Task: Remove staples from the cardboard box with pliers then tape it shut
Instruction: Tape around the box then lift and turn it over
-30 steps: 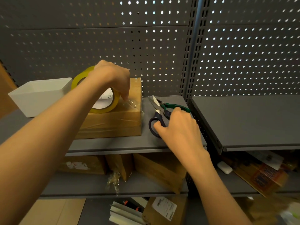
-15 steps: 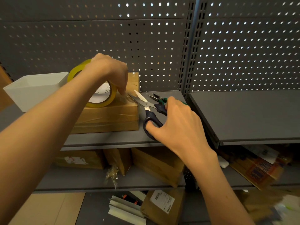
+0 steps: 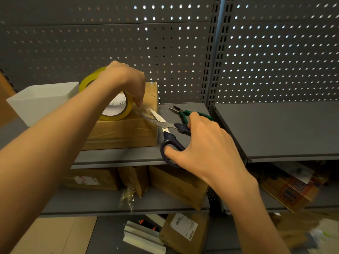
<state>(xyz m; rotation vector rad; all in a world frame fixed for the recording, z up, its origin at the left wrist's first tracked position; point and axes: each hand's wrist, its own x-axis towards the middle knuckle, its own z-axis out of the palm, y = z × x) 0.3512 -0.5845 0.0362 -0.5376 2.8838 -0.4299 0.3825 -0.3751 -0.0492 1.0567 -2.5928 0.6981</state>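
Scissors (image 3: pixel 166 125) have moved up to the tape strip, blades apart, gripped by the right hand (image 3: pixel 205 143). Left hand (image 3: pixel 124 79) holds the tape roll (image 3: pixel 110 99) on the cardboard box (image 3: pixel 124 132) at 9 o'clock; pliers (image 3: pixel 189 114) lie at 12.

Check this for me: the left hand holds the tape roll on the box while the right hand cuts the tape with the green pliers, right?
Not quite. The right hand cuts with the scissors, not the pliers, which lie on the shelf behind it, as the head view shows. The left hand does hold the tape roll on the box.
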